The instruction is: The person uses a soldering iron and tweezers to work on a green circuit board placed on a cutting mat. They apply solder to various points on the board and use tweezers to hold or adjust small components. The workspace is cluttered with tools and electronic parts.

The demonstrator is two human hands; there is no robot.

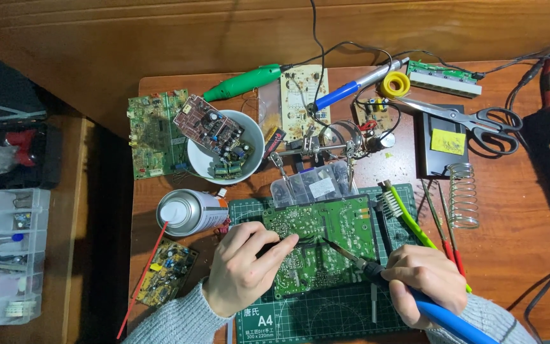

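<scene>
A green circuit board (326,245) lies solder side up on a dark green cutting mat (326,315). My left hand (246,267) rests on the board's left edge and pinches a thin dark tool, maybe tweezers or solder wire, whose tip reaches the board's middle. My right hand (424,280) grips a blue-handled soldering iron (377,271); its metal tip touches the board near the same spot. Both wrists wear grey knit sleeves.
A spray can (189,212) with a red straw stands left of the mat. A white bowl (224,146) holds small boards and parts. Also around: helping-hands stand (332,148), scissors (479,121), solder spool (394,84), coil iron stand (463,194), green brush (405,213), parts organiser (4,255).
</scene>
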